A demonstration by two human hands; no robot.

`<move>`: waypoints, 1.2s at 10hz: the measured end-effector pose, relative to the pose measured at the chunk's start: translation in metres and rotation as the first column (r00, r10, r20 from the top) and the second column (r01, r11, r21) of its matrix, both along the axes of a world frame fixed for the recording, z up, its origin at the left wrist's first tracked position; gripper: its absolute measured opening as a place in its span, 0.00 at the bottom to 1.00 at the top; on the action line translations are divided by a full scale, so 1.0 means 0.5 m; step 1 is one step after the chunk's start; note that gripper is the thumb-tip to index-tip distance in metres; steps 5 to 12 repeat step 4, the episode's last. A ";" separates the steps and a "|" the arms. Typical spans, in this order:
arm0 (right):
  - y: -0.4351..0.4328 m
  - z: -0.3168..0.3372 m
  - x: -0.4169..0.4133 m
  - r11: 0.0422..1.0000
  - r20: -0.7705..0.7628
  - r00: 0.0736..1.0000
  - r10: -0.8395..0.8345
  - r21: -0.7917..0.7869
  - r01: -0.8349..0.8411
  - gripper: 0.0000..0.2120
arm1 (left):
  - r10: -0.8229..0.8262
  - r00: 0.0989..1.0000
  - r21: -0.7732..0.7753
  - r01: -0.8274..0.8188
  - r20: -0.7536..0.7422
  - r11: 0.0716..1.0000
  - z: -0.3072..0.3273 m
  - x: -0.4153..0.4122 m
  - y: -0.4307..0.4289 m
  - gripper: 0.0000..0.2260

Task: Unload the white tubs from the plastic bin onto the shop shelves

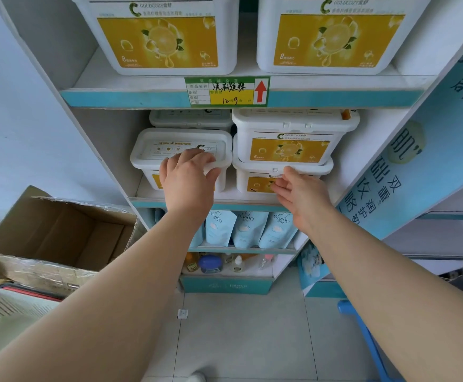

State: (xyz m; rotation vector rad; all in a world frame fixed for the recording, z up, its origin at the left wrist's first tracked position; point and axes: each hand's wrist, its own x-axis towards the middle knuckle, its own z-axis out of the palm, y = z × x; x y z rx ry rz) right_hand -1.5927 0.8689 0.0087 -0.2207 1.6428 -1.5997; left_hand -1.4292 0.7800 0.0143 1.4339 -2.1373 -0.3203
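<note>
Looking at a shop: shelves (114, 99) displaying identical white tubs (293, 139), wearing a handwritten price tag (227, 91), lining up blue pouches (248, 228) below.

wall (18, 106): pale blue | floor (238, 326): light tiles | cardboard box (59, 238): open, left

Under the left hand (187, 175), the left tub (153, 146) has its yellow label mostly hidden (lid print just beyond that hand is too small to read). The right hand (299, 191) covers part of the label on the lower right tub (240, 183).
</note>
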 end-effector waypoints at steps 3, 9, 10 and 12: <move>0.044 0.024 0.008 0.941 -0.738 0.605 0.299 0.334 -0.057 0.18 | -0.098 0.978 -0.023 0.104 0.183 0.994 0.015 0.017 0.025 0.19; 0.058 0.050 0.014 0.926 -0.816 0.460 0.351 0.376 -0.041 0.18 | -0.105 0.959 -0.043 0.121 0.263 0.992 0.033 0.035 0.045 0.19; 0.058 0.050 0.014 0.926 -0.816 0.460 0.351 0.376 -0.041 0.18 | -0.105 0.959 -0.043 0.121 0.263 0.992 0.033 0.035 0.045 0.19; 0.058 0.050 0.014 0.926 -0.816 0.460 0.351 0.376 -0.041 0.18 | -0.105 0.959 -0.043 0.121 0.263 0.992 0.033 0.035 0.045 0.19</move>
